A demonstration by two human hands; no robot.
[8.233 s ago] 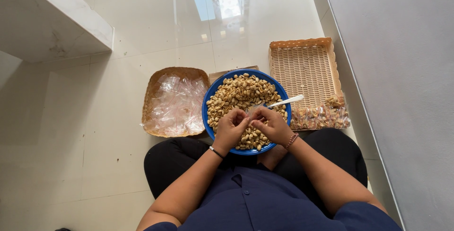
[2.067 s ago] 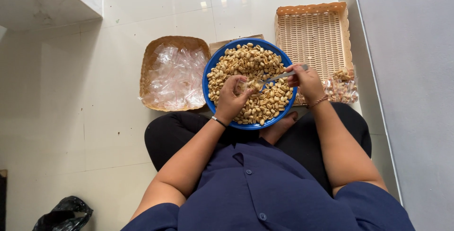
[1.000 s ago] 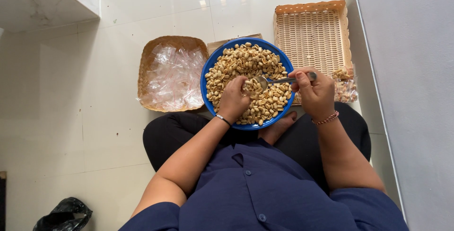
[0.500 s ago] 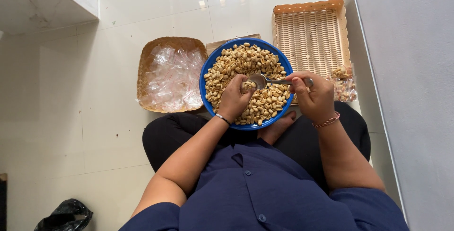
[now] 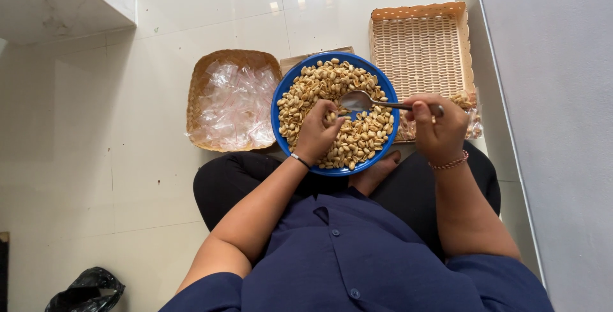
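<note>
A round blue bowl (image 5: pixel 279 98) full of pale shelled nuts (image 5: pixel 325 82) rests on my lap. My right hand (image 5: pixel 436 127) grips the handle of a metal spoon (image 5: pixel 359 100), whose bowl lies over the middle of the nuts. My left hand (image 5: pixel 317 130) rests on the nuts at the near side of the bowl, fingers curled with something small and clear between them; what it is cannot be made out.
A brown woven tray (image 5: pixel 198 85) holding several clear plastic bags sits on the floor left of the bowl. A rectangular wicker basket (image 5: pixel 421 44) with a few filled packets at its near end stands to the right. A grey wall (image 5: pixel 549 95) runs along the right. A black bag (image 5: pixel 83 289) lies at lower left.
My right hand has picked up the spoon from the bowl's right rim and swung its head toward the middle of the nuts. My left hand has stayed on the nuts.
</note>
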